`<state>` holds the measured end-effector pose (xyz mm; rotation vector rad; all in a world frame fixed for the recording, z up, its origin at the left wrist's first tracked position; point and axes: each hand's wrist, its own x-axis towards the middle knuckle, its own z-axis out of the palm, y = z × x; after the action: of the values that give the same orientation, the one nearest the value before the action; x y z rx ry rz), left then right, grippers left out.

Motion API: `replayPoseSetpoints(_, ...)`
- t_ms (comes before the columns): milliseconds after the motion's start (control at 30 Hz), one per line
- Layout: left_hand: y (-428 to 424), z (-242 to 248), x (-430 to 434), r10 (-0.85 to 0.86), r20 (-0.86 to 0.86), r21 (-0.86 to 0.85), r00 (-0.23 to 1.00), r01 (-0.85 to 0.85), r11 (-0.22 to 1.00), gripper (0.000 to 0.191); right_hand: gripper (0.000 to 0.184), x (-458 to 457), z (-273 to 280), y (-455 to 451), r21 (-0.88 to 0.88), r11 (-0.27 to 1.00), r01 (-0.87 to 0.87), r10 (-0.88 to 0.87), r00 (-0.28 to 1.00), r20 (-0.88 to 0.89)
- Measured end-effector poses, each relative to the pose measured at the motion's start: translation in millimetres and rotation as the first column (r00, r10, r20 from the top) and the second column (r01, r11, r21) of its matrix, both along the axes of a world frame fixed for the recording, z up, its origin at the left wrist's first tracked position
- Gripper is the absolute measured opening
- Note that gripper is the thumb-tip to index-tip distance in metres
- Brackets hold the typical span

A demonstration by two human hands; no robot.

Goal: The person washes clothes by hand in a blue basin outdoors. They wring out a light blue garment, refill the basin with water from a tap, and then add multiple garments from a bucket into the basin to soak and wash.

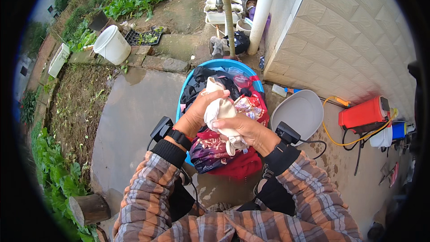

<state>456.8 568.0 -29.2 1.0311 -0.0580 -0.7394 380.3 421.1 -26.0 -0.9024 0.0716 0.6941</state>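
Both my hands grip one bunched cream-white cloth garment [222, 110] above a blue plastic tub [181, 99]. My left hand [199, 106] clasps its upper part, and the end of the cloth pokes out past the fingers. Lower down, my right hand [244, 128] squeezes the other end, from which a narrow strap or band hangs. Wet laundry heaps up in the tub below: black clothing [205, 77] at the far side, and a dark red and purple patterned garment [215, 151] draped over the near rim with plain red cloth [240, 167].
A grey plastic basin [297, 114] sits right of the tub. Beyond the tub stands a tap on a pipe [230, 23]. A red backpack sprayer [362, 114] with a yellow hose rests by the tiled wall [336, 40]. A white bucket [112, 45] and a log stump [90, 209] are leftward.
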Motion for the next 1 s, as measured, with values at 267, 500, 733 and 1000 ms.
replayPoseSetpoints(267, -15, -59, 3, 0.195, 0.099, 0.208, 0.976, -0.212, 0.955, 0.015, 0.041, 11, -67, 19, -0.628, 0.744, 0.226, -0.018, 0.947, 0.320)
replayPoseSetpoints(500, -28, -91, 18, 0.324, 0.494, 0.425, 0.807, -0.549, 0.720, 0.026, 0.043, 25, -93, 24, -0.829, 0.467, 0.309, -0.008, 0.939, 0.345)
replayPoseSetpoints(733, -33, -96, 24, 0.128, 0.667, 0.645, 0.734, -0.656, 0.393, 0.033, 0.042, 33, -90, 35, -0.922, 0.268, 0.279, 0.017, 0.956, 0.294)
replayPoseSetpoints(1000, -51, -61, 44, 0.345, 0.543, 0.324, 0.766, -0.569, 0.755, 0.077, 0.036, 43, -57, -10, -0.377, 0.816, 0.438, -0.359, 0.896, 0.262)
